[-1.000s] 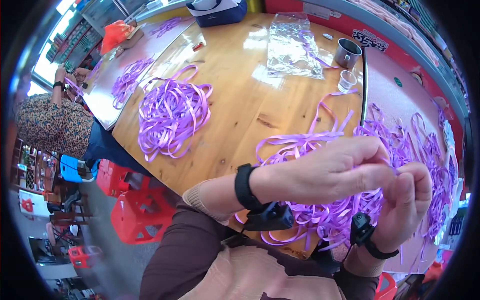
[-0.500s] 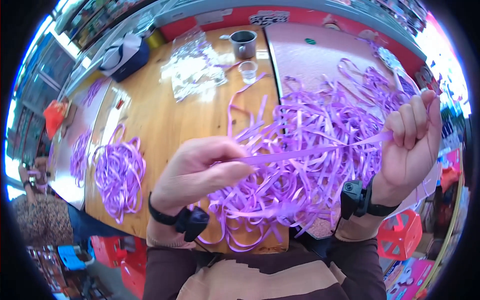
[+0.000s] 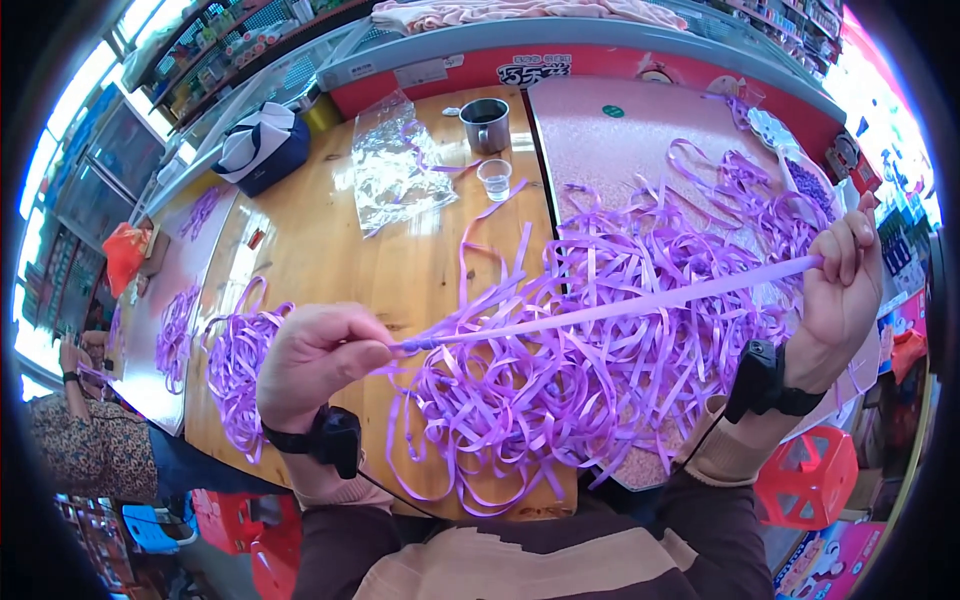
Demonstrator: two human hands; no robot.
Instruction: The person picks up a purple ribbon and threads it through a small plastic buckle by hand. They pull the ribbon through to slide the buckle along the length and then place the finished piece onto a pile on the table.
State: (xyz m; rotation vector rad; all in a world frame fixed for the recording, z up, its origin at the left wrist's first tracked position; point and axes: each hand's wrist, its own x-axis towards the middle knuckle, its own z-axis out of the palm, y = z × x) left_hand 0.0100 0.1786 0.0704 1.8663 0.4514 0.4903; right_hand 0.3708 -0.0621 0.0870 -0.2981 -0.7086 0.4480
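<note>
A purple ribbon (image 3: 640, 302) runs taut between my two hands, slanting up toward the right. My left hand (image 3: 318, 358) pinches its lower end between thumb and fingers, where the ribbon looks bunched or knotted. Raised at the right, my right hand (image 3: 845, 275) has its fingers curled round the other end. Beneath the stretched ribbon lies a big tangled heap of purple ribbons (image 3: 560, 390), spread across the wooden table and the pink tabletop. To the left of my left hand sits a smaller looped pile of purple ribbon (image 3: 240, 370), partly hidden by that hand.
Toward the back of the wooden table (image 3: 320, 230) are a metal mug (image 3: 486, 127), a clear plastic cup (image 3: 494, 180) and a clear plastic bag (image 3: 395, 170). A dark blue box (image 3: 265, 155) stands at the back left. Another person (image 3: 85, 430) sits far left. A red stool (image 3: 808, 478) is at right.
My hands have moved apart, the left one going left, so a longer stretch of ribbon spans between them. The view has also shifted slightly.
</note>
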